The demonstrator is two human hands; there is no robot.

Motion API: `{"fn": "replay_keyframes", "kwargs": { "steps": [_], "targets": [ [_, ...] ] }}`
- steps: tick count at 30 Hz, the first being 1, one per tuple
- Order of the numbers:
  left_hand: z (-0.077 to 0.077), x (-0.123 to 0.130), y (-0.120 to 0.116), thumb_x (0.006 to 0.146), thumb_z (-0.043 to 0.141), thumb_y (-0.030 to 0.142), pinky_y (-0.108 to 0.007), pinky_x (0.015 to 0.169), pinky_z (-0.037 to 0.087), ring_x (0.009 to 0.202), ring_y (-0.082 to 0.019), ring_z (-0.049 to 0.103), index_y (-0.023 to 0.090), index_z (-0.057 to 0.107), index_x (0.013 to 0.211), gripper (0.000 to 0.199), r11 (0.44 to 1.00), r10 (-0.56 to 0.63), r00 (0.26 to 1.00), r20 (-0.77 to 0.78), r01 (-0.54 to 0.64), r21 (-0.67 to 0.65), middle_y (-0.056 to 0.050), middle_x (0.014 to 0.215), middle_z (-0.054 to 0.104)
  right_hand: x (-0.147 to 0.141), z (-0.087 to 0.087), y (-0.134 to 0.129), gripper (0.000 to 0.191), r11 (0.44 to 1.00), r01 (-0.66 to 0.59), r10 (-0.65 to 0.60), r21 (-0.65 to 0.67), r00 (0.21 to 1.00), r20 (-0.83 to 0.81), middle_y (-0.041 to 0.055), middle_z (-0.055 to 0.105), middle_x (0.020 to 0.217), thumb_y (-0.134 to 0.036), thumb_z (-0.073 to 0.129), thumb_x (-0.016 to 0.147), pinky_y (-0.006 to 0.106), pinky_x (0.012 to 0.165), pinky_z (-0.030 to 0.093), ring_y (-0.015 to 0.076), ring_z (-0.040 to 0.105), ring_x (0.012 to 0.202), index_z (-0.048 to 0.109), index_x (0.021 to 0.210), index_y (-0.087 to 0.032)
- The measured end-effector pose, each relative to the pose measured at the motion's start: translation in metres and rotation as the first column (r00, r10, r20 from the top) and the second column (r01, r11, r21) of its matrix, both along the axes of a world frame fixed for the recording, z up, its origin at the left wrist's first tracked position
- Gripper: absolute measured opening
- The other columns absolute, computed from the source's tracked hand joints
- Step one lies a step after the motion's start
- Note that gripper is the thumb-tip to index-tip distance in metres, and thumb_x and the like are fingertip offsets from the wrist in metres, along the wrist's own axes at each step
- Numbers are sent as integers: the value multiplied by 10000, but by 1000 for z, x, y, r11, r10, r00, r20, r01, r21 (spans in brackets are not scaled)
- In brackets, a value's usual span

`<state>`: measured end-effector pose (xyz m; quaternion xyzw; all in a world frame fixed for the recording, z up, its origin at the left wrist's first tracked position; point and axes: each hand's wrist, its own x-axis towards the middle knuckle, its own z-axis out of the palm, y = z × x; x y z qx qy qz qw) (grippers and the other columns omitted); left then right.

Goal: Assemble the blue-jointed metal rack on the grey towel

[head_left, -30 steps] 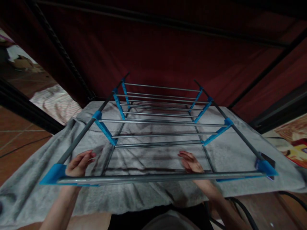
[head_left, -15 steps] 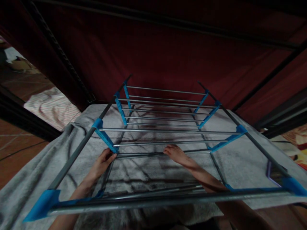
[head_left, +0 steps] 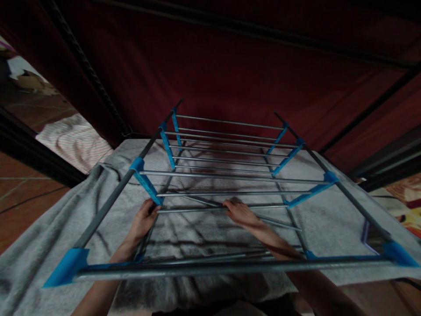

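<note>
A rack of grey metal tubes (head_left: 230,176) and blue plastic connectors (head_left: 148,186) lies on a grey blanket. My left hand (head_left: 143,221) closes around the lower end of the left blue connector, by the side tube. At the middle of the rack my right hand (head_left: 241,213) has its fingers closed on a thin rod, and a loose rod (head_left: 279,223) slants beneath it. More rods (head_left: 210,260) lie near the front tube. Both forearms pass under that front tube.
The grey blanket (head_left: 79,210) covers the surface under the rack. A dark red cloth (head_left: 223,66) hangs behind, crossed by dark bars. At left a striped cloth (head_left: 75,140) lies on the tiled floor. A purple-edged object (head_left: 373,239) is at right.
A rod under my right hand has turned away from the crosswise one and now lies slanted. Both hands remain near the same spots while the view has shifted slightly.
</note>
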<state>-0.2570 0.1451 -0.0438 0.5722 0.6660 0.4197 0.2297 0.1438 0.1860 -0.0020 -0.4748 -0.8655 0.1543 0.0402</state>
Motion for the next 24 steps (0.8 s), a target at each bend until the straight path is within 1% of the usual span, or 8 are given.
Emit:
{"fn": "replay_keyframes", "kwargs": {
  "steps": [3,5,9,11,14,18,22,24],
  "targets": [
    [2,2,-1,789,580,526,-407,937,491,969,-271,615,185,620,934,373,1000,21,999,35,-21,-22,-88,983,635,10,-4,-13,318,995,-81,84,63,995,-45,52,705,1136,-242,498,970,362,869,472,238,642,1006,613,1263,-283],
    [6,4,-3,787,585,547,-394,932,493,963,-266,621,189,624,929,387,999,12,998,57,-9,-52,-78,972,649,14,-8,-19,328,990,-106,109,93,994,-31,54,690,1198,-241,475,983,375,914,477,234,628,1064,613,1279,-277],
    [14,5,-5,767,595,585,-384,920,503,943,-267,636,198,625,895,409,995,26,997,67,-20,-97,-58,902,671,15,-10,-22,337,985,-138,136,103,990,27,60,669,1249,-241,419,1005,368,921,501,210,627,1073,614,1279,-259],
    [15,5,-5,768,594,586,-390,948,495,987,-275,635,200,634,922,418,995,35,997,62,-29,-97,-65,943,685,13,-9,-23,329,984,-125,122,123,992,29,57,656,1271,-252,412,1012,351,922,505,199,623,1090,616,1269,-262],
    [14,5,-4,762,597,594,-406,990,479,1036,-286,630,204,644,949,435,996,30,997,70,-24,-86,-73,1007,694,8,-9,-24,303,980,-98,98,175,995,11,65,657,1246,-251,412,1014,339,935,494,197,617,1081,639,1215,-247],
    [7,3,-2,745,614,623,-411,994,483,1031,-285,635,216,647,969,466,996,54,994,94,-47,-76,-68,1022,696,2,-9,-18,268,970,-89,96,226,995,-22,74,672,1111,-214,444,996,357,953,470,211,602,1015,648,1170,-217],
    [1,1,-2,761,607,619,-408,988,483,1018,-281,632,202,646,972,470,997,52,994,94,-45,-70,-82,1029,688,-5,-10,-16,331,947,-35,45,318,999,-24,98,640,1164,-80,437,946,360,956,446,221,572,1027,619,1204,-180],
    [-2,0,-3,771,602,613,-413,995,477,1033,-283,627,192,645,997,479,998,46,995,88,-42,-48,-92,1058,684,-9,-13,-20,299,940,-75,75,333,997,11,94,641,1117,-85,430,950,359,933,441,220,569,997,637,1141,-185]
  ]
}}
